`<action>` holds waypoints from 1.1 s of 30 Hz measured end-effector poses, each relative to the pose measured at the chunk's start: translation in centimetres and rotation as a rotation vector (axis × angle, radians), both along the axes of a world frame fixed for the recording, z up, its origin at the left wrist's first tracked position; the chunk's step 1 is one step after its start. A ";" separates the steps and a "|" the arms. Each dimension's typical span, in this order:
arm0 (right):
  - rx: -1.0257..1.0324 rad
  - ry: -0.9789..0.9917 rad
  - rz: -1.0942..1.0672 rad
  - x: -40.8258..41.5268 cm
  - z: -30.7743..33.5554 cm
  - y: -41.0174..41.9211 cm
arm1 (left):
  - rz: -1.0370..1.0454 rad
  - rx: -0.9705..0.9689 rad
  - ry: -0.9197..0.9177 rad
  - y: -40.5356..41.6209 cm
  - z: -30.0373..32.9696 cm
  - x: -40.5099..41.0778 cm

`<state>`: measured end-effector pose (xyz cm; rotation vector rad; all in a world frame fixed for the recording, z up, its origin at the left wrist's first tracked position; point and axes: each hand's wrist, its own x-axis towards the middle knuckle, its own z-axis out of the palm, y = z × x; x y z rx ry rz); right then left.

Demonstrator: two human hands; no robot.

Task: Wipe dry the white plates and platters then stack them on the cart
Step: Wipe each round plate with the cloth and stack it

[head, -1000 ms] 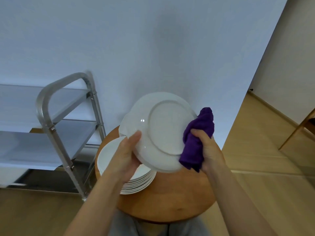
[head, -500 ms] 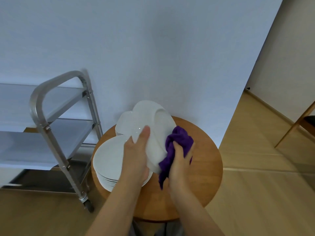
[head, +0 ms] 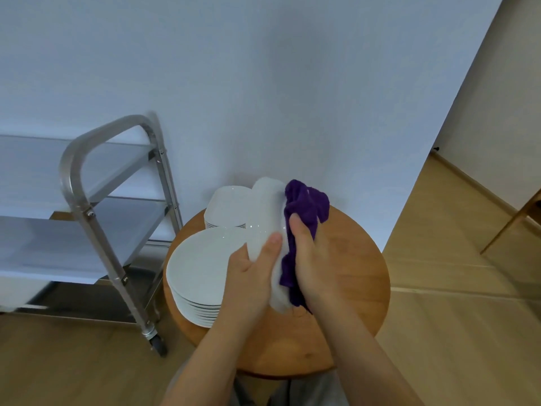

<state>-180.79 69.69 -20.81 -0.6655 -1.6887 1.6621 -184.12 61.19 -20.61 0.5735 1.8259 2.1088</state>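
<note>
Progress: early. My left hand (head: pixel 251 276) grips one plate (head: pixel 265 227) on edge above the table (head: pixel 351 288), right hand (head: pixel 314 268) clutches purple cloth (head: pixel 304 209) against it. Both stacks (head: pixel 202 271) (plates, platters (head: pixel 227 208)) unwiped; cart (head: pixel 87 200) shelves show none.

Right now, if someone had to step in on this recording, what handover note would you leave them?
Left hand: grips the white plate, held on edge above the round wooden table.
Right hand: presses the purple cloth against the plate's right face.
On the table: a stack of round white plates at the left, a smaller stack of white platters behind it.
Done: nothing visible on the steel cart shelves in view.
Left: finish this plate, place it on the cart, then dry and stack the rest.
</note>
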 end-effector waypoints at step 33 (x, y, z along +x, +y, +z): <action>0.028 -0.777 -0.098 -1.0 -7.5 8.1 | -0.061 -0.329 0.325 -4.2 1.2 -3.9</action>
